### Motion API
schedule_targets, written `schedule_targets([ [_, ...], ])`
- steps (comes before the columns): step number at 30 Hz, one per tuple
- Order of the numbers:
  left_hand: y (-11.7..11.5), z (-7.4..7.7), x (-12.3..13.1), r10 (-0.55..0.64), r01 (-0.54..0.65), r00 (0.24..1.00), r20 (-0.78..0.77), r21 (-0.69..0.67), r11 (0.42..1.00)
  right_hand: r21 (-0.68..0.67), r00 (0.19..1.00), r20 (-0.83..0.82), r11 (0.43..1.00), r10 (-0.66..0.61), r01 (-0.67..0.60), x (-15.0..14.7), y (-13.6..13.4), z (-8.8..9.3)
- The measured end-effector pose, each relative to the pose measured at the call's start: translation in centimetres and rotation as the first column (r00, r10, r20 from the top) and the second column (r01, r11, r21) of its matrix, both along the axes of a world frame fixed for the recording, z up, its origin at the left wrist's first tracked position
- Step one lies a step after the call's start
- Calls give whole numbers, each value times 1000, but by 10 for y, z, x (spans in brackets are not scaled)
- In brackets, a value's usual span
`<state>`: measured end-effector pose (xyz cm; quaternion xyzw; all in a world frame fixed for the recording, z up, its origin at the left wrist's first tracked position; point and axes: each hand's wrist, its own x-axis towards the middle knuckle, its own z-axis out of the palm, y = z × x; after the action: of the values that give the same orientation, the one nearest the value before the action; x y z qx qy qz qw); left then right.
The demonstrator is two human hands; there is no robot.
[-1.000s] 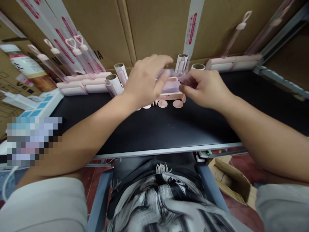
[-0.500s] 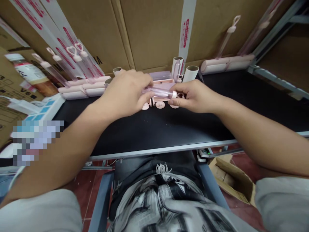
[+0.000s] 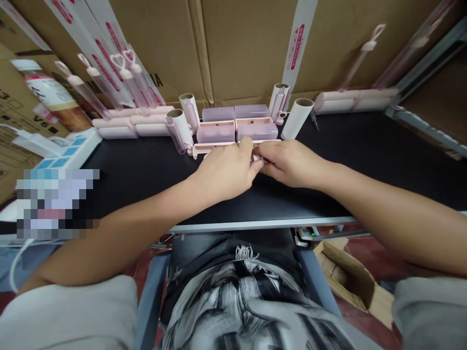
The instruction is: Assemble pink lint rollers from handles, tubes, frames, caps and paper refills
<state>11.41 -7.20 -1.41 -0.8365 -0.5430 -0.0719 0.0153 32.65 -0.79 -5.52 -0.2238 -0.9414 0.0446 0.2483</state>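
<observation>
My left hand [image 3: 231, 167] is closed, palm down, over a clear pinkish tube that its fingers almost wholly hide. Against its fingertips, my right hand [image 3: 292, 163] pinches the tube's pale cap end [image 3: 257, 158]; the loop handle is out of sight. Both hands are just in front of a pink tray-like shell [image 3: 215, 147], partly covering it. Behind stand two lilac-and-pink cases, a left case [image 3: 216, 133] and a right case [image 3: 257, 132]. A white cardboard tube [image 3: 297, 119] stands to their right, and another cardboard tube [image 3: 178, 126], with a clear tube leaning on it, to their left.
Pink cylinders [image 3: 153, 129] with upright heart-handled tubes [image 3: 126, 75] stand at the left, beside a drink bottle [image 3: 51, 92] and a white power strip [image 3: 69, 153]. More pink cylinders [image 3: 357, 101] lie back right. Large cardboard boxes [image 3: 248, 48] wall the black tabletop [image 3: 394, 150].
My left hand has moved right and down, closing over the tube, which showed between the hands before. My right hand has barely shifted. The cases behind now show more fully.
</observation>
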Motion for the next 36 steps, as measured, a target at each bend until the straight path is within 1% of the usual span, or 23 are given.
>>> schedule_targets([
  [5, -5, -5, 3, -12, 13, 999, -32, 32, 999, 45, 1000, 1, 999, 16, -16, 3, -3, 0],
  [7, -5, -6, 2, -6, 7, 1000, -13, 29, 1000, 60, 1000, -3, 998, 21, -21, 3, -4, 1],
  [10, -4, -3, -1, -7, 8, 999, 49, -23, 1000, 64, 998, -5, 996, 66, -66, 4, -6, 5],
  [12, -1, -1, -6, -35, 41, 995, 90, -67, 997, 65, 995, 19, 993, 100, -101, 3, -7, 8],
  [14, 4, -2, -10, -82, 95, 988, 128, -98, 991, 75, 992, 69, 991, 107, -112, 3, -7, 9],
  [19, 14, -7, -16, -171, 216, 952, 254, -164, 962, 177, 986, 146, 978, 85, -110, 6, -5, 10],
  [22, 17, -5, -20, -223, 299, 919, 324, -205, 932, 210, 980, 178, 969, 93, -130, 11, -4, 13],
  [26, 19, 6, -30, -331, 448, 869, 368, -303, 841, 174, 974, 180, 970, 137, -169, 16, -6, 19],
  [28, 18, 11, -34, -341, 461, 871, 353, -350, 816, 135, 972, 176, 974, 158, -183, 16, -6, 19],
  [30, 17, 13, -35, -325, 434, 888, 327, -360, 826, 127, 971, 177, 975, 160, -184, 14, -6, 17],
  [32, 17, 13, -34, -308, 420, 894, 326, -366, 831, 152, 977, 152, 973, 152, -175, 12, -7, 15],
  [34, 17, 12, -32, -298, 438, 882, 365, -401, 805, 183, 983, 110, 969, 150, -168, 10, -9, 13],
  [36, 16, 11, -30, -275, 463, 865, 419, -457, 759, 202, 983, 93, 963, 159, -176, 8, -12, 12],
])
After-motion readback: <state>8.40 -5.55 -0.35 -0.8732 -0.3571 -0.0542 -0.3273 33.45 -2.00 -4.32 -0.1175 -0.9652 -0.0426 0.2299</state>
